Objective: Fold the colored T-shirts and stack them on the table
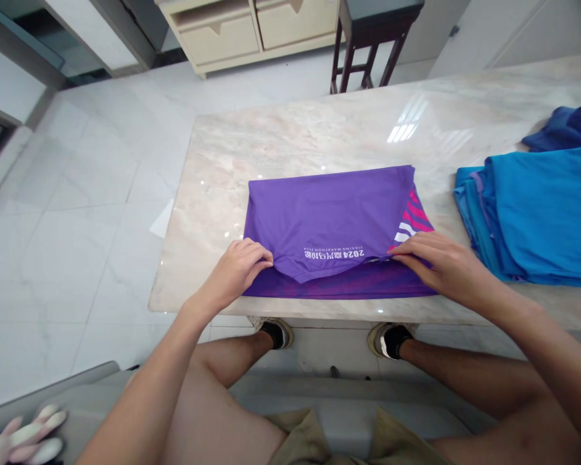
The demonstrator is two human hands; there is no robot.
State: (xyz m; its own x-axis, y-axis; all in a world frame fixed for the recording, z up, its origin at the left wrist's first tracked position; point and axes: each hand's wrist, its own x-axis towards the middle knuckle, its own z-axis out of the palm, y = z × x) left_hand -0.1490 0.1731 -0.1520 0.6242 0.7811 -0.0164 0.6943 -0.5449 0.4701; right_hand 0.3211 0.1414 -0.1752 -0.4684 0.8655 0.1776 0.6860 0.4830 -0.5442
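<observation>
A purple shirt [319, 206] lies folded across the marble table in front of me, its white "2024" lettering upside down to my view. Pink and white stripes show along its right side. My left hand [246, 265] pinches the near left part of the upper layer between thumb and fingers. On the other side, my right hand [426, 255] pinches the same layer near the striped part. Between the hands the layer's near edge sags a little, and a darker purple layer shows beneath it along the table's front.
A stack of folded blue clothes [547, 213] sits at the right of the marble table [223, 148], with a dark blue garment [566, 128] behind it. Beyond stand a dark stool [380, 26] and a cream cabinet [223, 39]. A plush toy [29, 439] lies at lower left.
</observation>
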